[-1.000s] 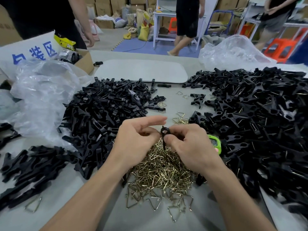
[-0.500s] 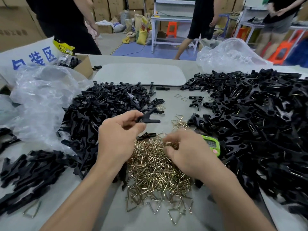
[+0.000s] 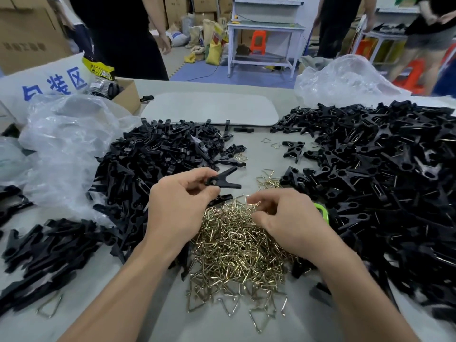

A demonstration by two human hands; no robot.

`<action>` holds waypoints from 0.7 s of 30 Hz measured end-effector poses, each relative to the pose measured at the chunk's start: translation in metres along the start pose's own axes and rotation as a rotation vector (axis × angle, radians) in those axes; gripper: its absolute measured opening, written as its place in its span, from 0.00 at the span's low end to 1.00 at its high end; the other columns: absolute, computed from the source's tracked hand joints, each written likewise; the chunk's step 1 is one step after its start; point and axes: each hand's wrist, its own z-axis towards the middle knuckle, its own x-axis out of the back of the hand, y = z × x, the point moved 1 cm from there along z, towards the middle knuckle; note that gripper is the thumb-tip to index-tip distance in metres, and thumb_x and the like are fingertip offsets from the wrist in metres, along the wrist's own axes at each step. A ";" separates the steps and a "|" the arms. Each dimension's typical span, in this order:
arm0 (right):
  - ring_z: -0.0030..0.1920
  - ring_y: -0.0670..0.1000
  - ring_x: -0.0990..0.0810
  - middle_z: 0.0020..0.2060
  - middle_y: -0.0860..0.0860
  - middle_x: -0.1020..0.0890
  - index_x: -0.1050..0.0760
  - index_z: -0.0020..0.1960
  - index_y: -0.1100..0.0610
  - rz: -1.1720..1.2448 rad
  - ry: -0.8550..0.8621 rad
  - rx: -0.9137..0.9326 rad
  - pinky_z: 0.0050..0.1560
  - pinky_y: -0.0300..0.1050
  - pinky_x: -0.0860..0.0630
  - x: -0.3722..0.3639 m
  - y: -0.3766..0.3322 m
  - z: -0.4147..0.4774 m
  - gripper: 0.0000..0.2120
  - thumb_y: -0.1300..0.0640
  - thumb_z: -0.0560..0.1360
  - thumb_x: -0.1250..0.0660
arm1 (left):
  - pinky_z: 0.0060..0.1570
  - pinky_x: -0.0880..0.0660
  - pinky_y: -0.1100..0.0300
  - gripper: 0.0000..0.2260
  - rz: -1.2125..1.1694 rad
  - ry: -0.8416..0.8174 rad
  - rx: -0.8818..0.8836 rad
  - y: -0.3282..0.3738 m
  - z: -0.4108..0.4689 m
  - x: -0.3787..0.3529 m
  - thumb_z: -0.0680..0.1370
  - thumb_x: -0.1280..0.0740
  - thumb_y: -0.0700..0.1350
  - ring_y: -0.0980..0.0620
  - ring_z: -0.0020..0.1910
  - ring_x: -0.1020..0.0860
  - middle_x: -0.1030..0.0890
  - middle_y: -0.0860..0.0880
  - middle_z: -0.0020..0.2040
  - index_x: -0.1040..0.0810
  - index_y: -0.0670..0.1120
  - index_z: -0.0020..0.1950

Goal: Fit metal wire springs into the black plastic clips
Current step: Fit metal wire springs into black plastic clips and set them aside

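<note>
Nearest me, a heap of brass-coloured triangular bent-wire springs lies tangled on the pale grey surface. My right hand hovers over its far edge, fingers curled down among the wires; whether they have pinched one I cannot tell. Just beyond, my left hand pinches one matte black plastic clip clear of the surface, its two prongs splayed rightward. Step in hand: selecting a spring. Next, I judge, one thin wire must be teased free of its hooked neighbours and brought to the clip. Farther off: a left mound of black clips and a right mound of black clips.
</note>
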 end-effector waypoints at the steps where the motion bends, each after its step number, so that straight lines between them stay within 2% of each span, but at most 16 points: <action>1: 0.36 0.32 0.23 0.39 0.42 0.17 0.17 0.51 0.43 -0.029 -0.032 -0.003 0.35 0.27 0.27 0.000 0.000 -0.001 0.07 0.56 0.78 0.28 | 0.45 0.23 0.67 0.21 0.009 -0.001 -0.005 0.000 0.000 0.000 0.71 0.18 0.45 0.64 0.42 0.16 0.15 0.65 0.41 0.17 0.74 0.45; 4: 0.30 0.34 0.23 0.36 0.43 0.17 0.15 0.44 0.45 -0.002 0.008 -0.017 0.28 0.29 0.29 -0.004 0.001 0.000 0.09 0.59 0.78 0.28 | 0.44 0.24 0.71 0.21 0.026 0.006 -0.011 0.001 -0.002 0.003 0.71 0.19 0.45 0.65 0.42 0.17 0.15 0.66 0.40 0.18 0.74 0.45; 7: 0.24 0.38 0.25 0.34 0.43 0.14 0.13 0.41 0.44 0.164 0.164 -0.030 0.23 0.30 0.33 -0.001 0.002 0.001 0.09 0.58 0.76 0.25 | 0.42 0.26 0.77 0.20 0.035 0.016 -0.005 0.001 -0.002 0.004 0.71 0.18 0.45 0.66 0.42 0.17 0.16 0.67 0.40 0.17 0.73 0.43; 10: 0.28 0.43 0.21 0.34 0.43 0.14 0.13 0.42 0.44 0.335 0.267 -0.039 0.26 0.37 0.25 0.003 0.003 0.002 0.09 0.58 0.75 0.24 | 0.40 0.26 0.76 0.19 0.040 0.000 0.002 0.001 -0.002 0.002 0.71 0.18 0.45 0.66 0.41 0.17 0.16 0.67 0.39 0.17 0.72 0.42; 13: 0.29 0.46 0.20 0.34 0.51 0.13 0.14 0.42 0.49 0.472 0.216 -0.079 0.31 0.45 0.28 0.000 0.001 0.003 0.10 0.61 0.78 0.28 | 0.41 0.24 0.72 0.19 0.043 -0.032 0.002 -0.001 -0.005 0.000 0.72 0.19 0.44 0.65 0.40 0.17 0.16 0.66 0.39 0.17 0.71 0.43; 14: 0.29 0.47 0.20 0.34 0.52 0.14 0.15 0.42 0.49 0.471 0.202 -0.079 0.31 0.46 0.29 -0.001 0.001 0.002 0.11 0.61 0.79 0.29 | 0.41 0.24 0.73 0.18 0.034 -0.042 0.003 -0.001 -0.006 -0.001 0.72 0.19 0.43 0.64 0.39 0.17 0.15 0.65 0.39 0.15 0.69 0.45; 16: 0.26 0.45 0.24 0.32 0.49 0.15 0.16 0.42 0.48 0.304 0.242 -0.029 0.28 0.44 0.29 -0.001 0.003 0.002 0.10 0.58 0.80 0.30 | 0.41 0.25 0.75 0.15 0.018 -0.058 0.005 -0.002 -0.006 -0.002 0.72 0.19 0.42 0.65 0.38 0.17 0.15 0.64 0.39 0.13 0.64 0.48; 18: 0.24 0.42 0.26 0.31 0.46 0.16 0.16 0.48 0.47 0.114 0.301 0.035 0.25 0.41 0.27 0.001 0.004 0.001 0.07 0.56 0.80 0.31 | 0.41 0.26 0.76 0.16 0.019 -0.069 -0.006 -0.002 -0.007 -0.003 0.72 0.20 0.41 0.66 0.37 0.17 0.15 0.63 0.39 0.13 0.64 0.47; 19: 0.25 0.43 0.23 0.32 0.45 0.16 0.17 0.54 0.46 0.080 0.312 0.049 0.27 0.43 0.23 0.003 0.003 0.000 0.06 0.55 0.81 0.31 | 0.42 0.25 0.76 0.17 0.023 -0.072 -0.012 -0.001 -0.007 -0.003 0.72 0.20 0.41 0.66 0.37 0.17 0.15 0.64 0.39 0.14 0.65 0.47; 21: 0.30 0.44 0.17 0.38 0.44 0.14 0.21 0.64 0.44 0.066 0.321 0.054 0.35 0.48 0.17 0.005 0.003 -0.002 0.14 0.54 0.80 0.29 | 0.42 0.24 0.75 0.16 0.037 -0.071 -0.017 -0.001 -0.007 -0.003 0.72 0.20 0.42 0.65 0.39 0.17 0.15 0.64 0.39 0.14 0.66 0.46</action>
